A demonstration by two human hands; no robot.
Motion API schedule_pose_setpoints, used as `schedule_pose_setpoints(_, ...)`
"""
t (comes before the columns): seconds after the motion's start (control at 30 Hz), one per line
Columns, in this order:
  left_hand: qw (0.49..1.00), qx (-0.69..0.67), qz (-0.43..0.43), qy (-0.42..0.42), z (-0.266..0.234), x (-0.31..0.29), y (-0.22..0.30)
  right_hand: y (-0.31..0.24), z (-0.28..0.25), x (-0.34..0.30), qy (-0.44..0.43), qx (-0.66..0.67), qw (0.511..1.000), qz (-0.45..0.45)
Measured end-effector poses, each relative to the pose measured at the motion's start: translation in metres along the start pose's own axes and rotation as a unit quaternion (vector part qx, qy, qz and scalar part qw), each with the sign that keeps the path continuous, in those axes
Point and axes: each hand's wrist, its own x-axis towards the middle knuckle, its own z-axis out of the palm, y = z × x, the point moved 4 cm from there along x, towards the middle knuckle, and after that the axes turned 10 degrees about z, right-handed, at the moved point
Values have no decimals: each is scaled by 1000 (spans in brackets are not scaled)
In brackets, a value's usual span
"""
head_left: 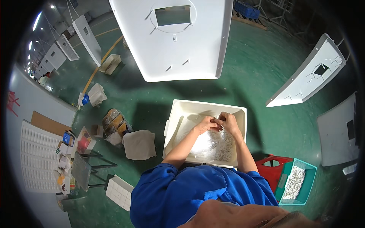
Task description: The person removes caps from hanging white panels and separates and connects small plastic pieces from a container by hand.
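Over the white plastic bin point(169, 129) in front of me, my two hands meet with their fingertips close together. My left hand point(207, 124) is closed, fingers bent toward the other hand. Closed in a pinch beside it is my right hand point(229, 122). Whatever sits between the fingers is too small or hidden to make out. Below the hands, inside the bin, a heap of small white parts point(225, 146) lies at the right, with a clear plastic bag point(203, 146) beside it.
A large white panel point(205, 49) with a rectangular opening hangs ahead; another panel point(310, 74) hangs at the right. A teal bin point(310, 186) of small white pieces stands near a red stool point(268, 169). At left are a cloth-covered seat point(140, 145) and a cluttered bench point(64, 163).
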Motion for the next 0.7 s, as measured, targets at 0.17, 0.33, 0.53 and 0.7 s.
schedule_pose_setpoints(0.17,1000,5,9,-2,-3,0,-5,1,3,1,-25,12,1000,15)
schedule_pose_setpoints(0.33,999,30,25,4,-3,2,-6,0,2,1,-38,7,999,23)
schedule_pose_setpoints(0.53,996,52,70,-8,-5,7,-4,3,0,4,-17,-22,999,23)
schedule_pose_setpoints(0.7,972,118,195,58,-12,9,-2,-2,-2,0,13,-9,1000,16)
